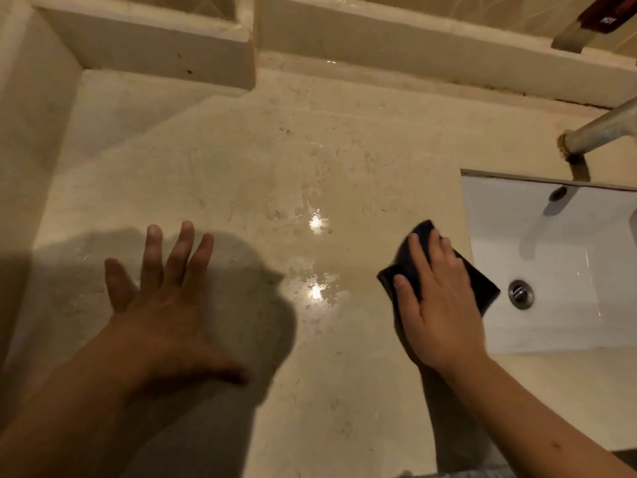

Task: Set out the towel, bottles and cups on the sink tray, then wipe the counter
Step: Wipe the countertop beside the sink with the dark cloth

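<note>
A beige stone counter [275,160] fills the head view, with wet patches shining near its middle. My right hand [437,298] lies flat on a dark folded cloth [479,284] and presses it onto the counter right beside the sink's left edge. My left hand [165,291] is spread out over the counter's left front part, fingers apart, holding nothing. No towel, bottles, cups or tray are in view.
A white sink basin [565,270] with a metal drain [520,294] sits at the right. A metal tap spout [599,129] reaches over it. A raised ledge and a wall block [155,56] run along the back, and a side wall stands at the left.
</note>
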A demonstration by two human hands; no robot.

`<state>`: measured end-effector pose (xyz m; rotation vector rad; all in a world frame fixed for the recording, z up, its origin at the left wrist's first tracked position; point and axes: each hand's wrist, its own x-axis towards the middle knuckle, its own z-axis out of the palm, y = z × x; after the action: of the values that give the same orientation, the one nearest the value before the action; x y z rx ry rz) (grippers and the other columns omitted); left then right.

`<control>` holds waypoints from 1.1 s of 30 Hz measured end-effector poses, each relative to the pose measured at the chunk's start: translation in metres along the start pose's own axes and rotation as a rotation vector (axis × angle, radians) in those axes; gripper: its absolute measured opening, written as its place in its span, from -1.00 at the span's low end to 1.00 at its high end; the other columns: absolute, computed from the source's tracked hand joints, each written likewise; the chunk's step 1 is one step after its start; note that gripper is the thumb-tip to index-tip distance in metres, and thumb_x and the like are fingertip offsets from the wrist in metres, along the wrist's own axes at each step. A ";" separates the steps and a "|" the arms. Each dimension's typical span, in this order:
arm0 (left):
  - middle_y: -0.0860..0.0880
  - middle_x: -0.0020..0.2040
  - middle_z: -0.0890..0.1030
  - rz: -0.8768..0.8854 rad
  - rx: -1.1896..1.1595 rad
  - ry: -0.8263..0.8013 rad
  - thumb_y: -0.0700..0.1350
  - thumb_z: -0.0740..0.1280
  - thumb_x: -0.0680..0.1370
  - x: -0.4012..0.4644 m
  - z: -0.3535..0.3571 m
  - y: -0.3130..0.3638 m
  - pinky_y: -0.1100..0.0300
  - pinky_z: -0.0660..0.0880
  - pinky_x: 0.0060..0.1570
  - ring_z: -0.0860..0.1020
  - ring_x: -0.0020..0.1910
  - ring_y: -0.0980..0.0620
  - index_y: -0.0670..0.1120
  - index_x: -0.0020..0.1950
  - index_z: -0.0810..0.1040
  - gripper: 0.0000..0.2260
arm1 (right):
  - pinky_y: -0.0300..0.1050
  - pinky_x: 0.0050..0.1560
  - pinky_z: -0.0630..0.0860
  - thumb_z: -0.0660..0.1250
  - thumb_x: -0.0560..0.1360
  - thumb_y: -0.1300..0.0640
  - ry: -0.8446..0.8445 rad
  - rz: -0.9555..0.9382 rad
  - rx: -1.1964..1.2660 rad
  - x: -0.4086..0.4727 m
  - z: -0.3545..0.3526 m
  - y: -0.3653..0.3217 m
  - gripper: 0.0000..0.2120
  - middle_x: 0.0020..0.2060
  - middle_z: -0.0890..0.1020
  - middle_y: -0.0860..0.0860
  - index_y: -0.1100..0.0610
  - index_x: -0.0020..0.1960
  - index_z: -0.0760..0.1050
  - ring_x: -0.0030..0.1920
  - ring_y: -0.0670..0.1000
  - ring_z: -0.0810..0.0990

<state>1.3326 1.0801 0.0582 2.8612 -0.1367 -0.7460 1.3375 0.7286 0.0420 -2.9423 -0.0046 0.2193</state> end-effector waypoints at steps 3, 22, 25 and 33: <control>0.08 0.49 -0.57 -0.015 -0.013 -0.019 0.75 0.11 -0.22 0.003 0.000 -0.001 -0.34 -0.50 0.33 -0.60 0.43 -0.09 0.15 0.48 -0.54 0.50 | 0.09 0.58 -0.04 -0.13 0.67 -0.22 0.012 0.073 0.010 -0.017 -0.001 0.012 -0.39 0.64 -0.03 0.04 -0.01 0.65 -0.03 0.62 -0.01 -0.13; 0.06 0.46 -0.61 0.021 -0.086 -0.066 0.63 0.27 -0.35 0.034 -0.010 -0.007 -0.45 -0.43 0.27 -0.69 0.33 -0.17 0.12 0.51 -0.49 0.62 | 0.13 0.57 -0.04 0.03 0.66 -0.16 -0.131 -0.666 -0.078 0.030 0.027 -0.164 -0.42 0.63 0.05 0.06 -0.03 0.63 0.06 0.62 0.06 -0.09; 0.10 0.46 -0.61 -0.032 -0.092 -0.067 0.59 0.30 -0.39 0.036 -0.010 -0.006 -0.40 -0.47 0.27 -0.68 0.35 -0.13 0.08 0.47 -0.56 0.67 | 0.10 0.57 -0.03 0.05 0.65 -0.15 -0.121 -0.742 -0.068 0.065 0.025 -0.178 -0.41 0.63 0.09 0.07 -0.03 0.64 0.07 0.62 0.06 -0.04; 0.21 0.45 -0.59 -0.042 -0.149 -0.055 0.55 0.38 -0.35 0.030 -0.018 -0.003 -0.29 -0.50 0.30 -0.64 0.38 0.02 0.16 0.43 -0.60 0.64 | 0.00 0.58 -0.15 -0.10 0.65 -0.23 -0.057 -0.399 -0.018 0.116 0.007 -0.129 -0.41 0.64 0.00 0.01 -0.05 0.64 0.04 0.62 0.00 -0.09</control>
<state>1.3677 1.0821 0.0588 2.7114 -0.0269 -0.8075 1.4530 0.8590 0.0428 -2.8719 -0.5960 0.2417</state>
